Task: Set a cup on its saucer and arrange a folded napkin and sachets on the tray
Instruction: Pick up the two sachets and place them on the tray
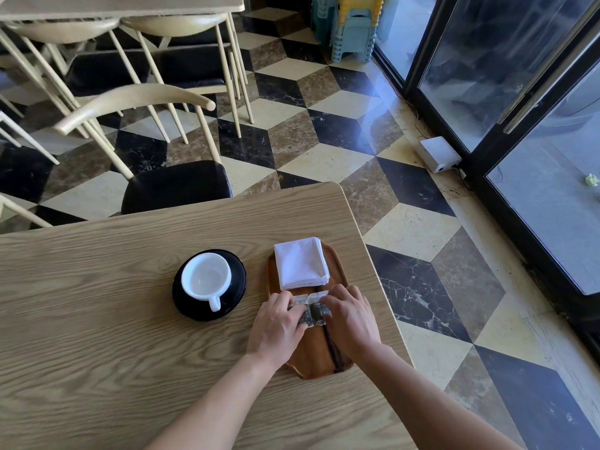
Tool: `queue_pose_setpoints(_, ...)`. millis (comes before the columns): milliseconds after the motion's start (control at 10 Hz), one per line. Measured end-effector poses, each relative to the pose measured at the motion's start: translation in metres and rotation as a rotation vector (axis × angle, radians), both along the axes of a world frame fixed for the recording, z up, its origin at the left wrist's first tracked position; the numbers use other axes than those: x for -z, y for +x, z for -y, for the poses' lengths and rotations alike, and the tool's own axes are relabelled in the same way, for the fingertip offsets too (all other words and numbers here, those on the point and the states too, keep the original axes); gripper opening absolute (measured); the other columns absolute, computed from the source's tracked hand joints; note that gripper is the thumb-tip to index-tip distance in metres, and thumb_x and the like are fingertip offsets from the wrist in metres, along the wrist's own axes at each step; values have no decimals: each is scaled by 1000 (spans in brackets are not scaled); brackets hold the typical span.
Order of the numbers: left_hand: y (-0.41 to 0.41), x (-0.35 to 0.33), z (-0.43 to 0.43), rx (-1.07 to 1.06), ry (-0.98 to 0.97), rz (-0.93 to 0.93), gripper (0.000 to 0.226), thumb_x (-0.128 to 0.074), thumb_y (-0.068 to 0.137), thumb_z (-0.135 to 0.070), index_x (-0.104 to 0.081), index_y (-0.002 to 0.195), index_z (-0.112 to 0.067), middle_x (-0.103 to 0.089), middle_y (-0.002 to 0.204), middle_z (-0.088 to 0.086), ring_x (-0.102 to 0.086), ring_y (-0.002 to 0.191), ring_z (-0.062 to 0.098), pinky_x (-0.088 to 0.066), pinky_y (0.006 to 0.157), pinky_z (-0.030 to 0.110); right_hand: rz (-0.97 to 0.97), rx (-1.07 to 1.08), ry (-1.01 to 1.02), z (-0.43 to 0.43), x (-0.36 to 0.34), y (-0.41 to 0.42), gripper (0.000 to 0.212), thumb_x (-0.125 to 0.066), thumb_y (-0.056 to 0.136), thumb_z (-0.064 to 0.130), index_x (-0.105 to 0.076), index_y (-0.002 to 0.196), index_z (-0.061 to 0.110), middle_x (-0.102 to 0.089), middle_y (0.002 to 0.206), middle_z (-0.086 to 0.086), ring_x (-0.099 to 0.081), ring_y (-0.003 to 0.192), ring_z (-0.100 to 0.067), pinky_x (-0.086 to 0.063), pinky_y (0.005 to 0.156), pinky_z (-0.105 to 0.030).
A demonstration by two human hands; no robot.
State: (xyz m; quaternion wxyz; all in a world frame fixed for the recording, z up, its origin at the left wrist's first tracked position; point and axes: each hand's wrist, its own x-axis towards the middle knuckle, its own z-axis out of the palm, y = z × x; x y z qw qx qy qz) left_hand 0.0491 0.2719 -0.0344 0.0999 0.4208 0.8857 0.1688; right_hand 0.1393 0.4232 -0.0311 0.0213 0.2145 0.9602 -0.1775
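Note:
A white cup (pixel 206 278) stands upright on a black saucer (pixel 237 264) on the wooden table, handle towards me. To its right lies an oblong wooden tray (pixel 316 362). A folded white napkin (pixel 300 263) rests on the tray's far end. Just below the napkin, two sachets (pixel 309 308) lie side by side across the tray. My left hand (pixel 276 326) presses its fingertips on the left sachet and my right hand (pixel 349 318) on the right one. A dark stir stick (pixel 332 349) lies lengthwise on the tray between my hands.
The table's right edge (pixel 383 287) runs close beside the tray, with patterned floor beyond. A black-seated chair (pixel 177 186) is pushed in at the far side. Glass doors (pixel 519 92) stand to the right, stacked stools (pixel 354 27) at the back.

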Motion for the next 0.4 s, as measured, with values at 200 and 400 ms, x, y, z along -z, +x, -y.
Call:
queue_pose_setpoints(200,-1,-1,5,-5,53,-6,22,-69,84,-27,-68,105,-20,-55,99,-4,-53,91,14,-53,79,30,-5,10,5,1,-2,-2,16,-63,87,21,-68,102,23,-60,110,9,-48,104,-21,-46,83,-33)
queue_pose_setpoints(400,-10,-12,10,-27,122,-66,23,-63,83,-8,-69,104,-14,-57,94,-1,-53,86,18,-53,73,33,-34,31,-14,1,-6,-7,15,-61,87,22,-67,101,23,-60,108,10,-49,101,-21,-46,83,-34)
